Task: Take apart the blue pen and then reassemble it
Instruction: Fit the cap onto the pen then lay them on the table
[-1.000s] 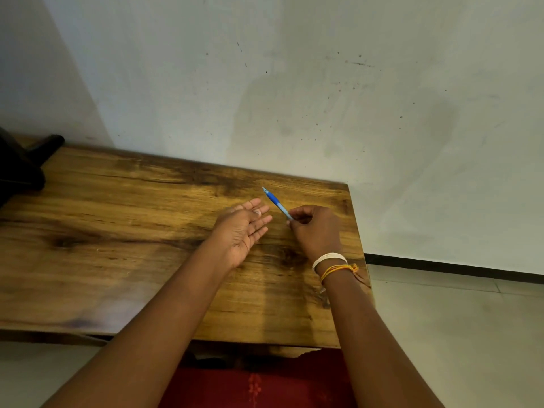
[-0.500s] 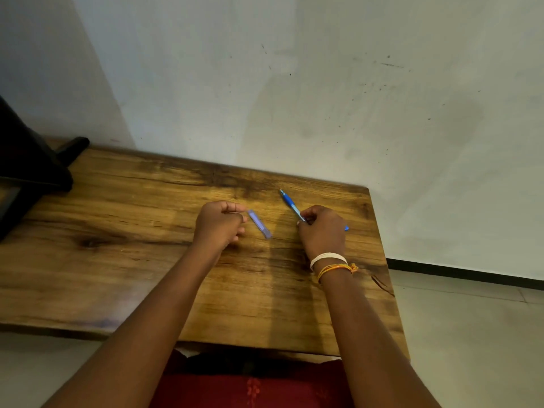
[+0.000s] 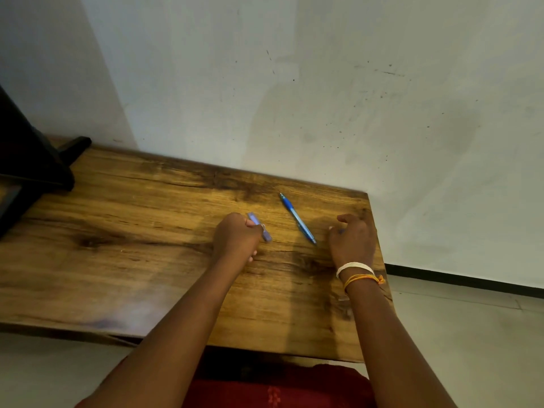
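Note:
The blue pen body lies diagonally on the wooden table, tip toward the wall, between my two hands. My left hand is closed around a pale blue pen part, a short tube that sticks out on both sides of my fingers. My right hand hovers just right of the pen with its fingers curled loosely; a small blue bit shows by its fingertips, too small to tell what it is. White and orange bands circle my right wrist.
A black object stands on the table's far left corner. The white wall runs along the table's back edge. The table's right edge is close beside my right hand, with tiled floor beyond it.
My right hand has let go of the pen body, which now lies on the table. My left hand still grips the pale blue part and has shifted little.

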